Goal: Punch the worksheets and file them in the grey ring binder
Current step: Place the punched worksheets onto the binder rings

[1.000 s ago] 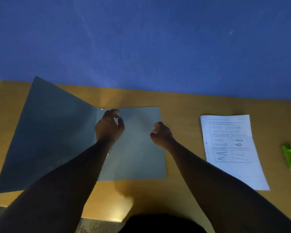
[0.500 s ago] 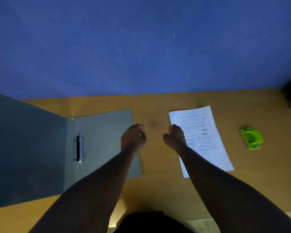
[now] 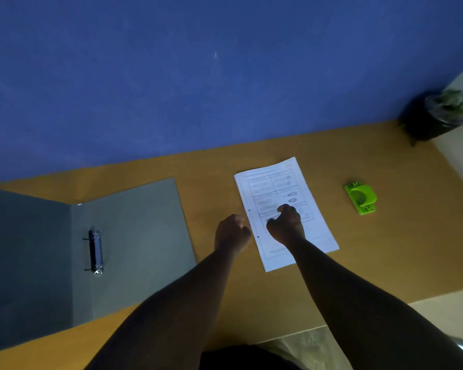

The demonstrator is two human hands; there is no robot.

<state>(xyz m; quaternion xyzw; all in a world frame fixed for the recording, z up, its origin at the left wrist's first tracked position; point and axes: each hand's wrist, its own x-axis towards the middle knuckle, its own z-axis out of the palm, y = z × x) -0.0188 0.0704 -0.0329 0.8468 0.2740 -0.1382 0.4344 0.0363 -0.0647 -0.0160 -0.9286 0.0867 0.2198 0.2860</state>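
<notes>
— Where do the worksheets (image 3: 284, 209) lie?

— Flat on the desk (image 3: 385, 249), a slightly skewed white stack with printed boxes on the top page. I'll place everything from them. Two small dark holes show along their left margin.

— And your hands?

— My right hand (image 3: 286, 227) is over the lower middle of the worksheets, fingers curled under. Whether it touches the paper or only hovers over it, I cannot tell; I see nothing caught in its grip. My left hand (image 3: 231, 232) is just beside the worksheets' left edge, over bare desk, fingers also curled in, its grip narrow and holding nothing.

— The grey ring binder (image 3: 134, 236)?

— Left of the worksheets, apart from them, lying open. Its right-hand cover lies flat on the desk; the left-hand cover runs out toward the frame's edge. The metal ring mechanism (image 3: 95, 253) sits near the fold, and no paper is on it.

— The punch?

— The green hole punch (image 3: 360, 198) stands to the right of the worksheets, well apart from them, with neither hand near it.

— Anything else?

— A dark pot with a plant (image 3: 439, 113) sits beyond the worksheets, far to their right, at the desk's back corner. A blue wall (image 3: 198, 76) rises behind them.
</notes>
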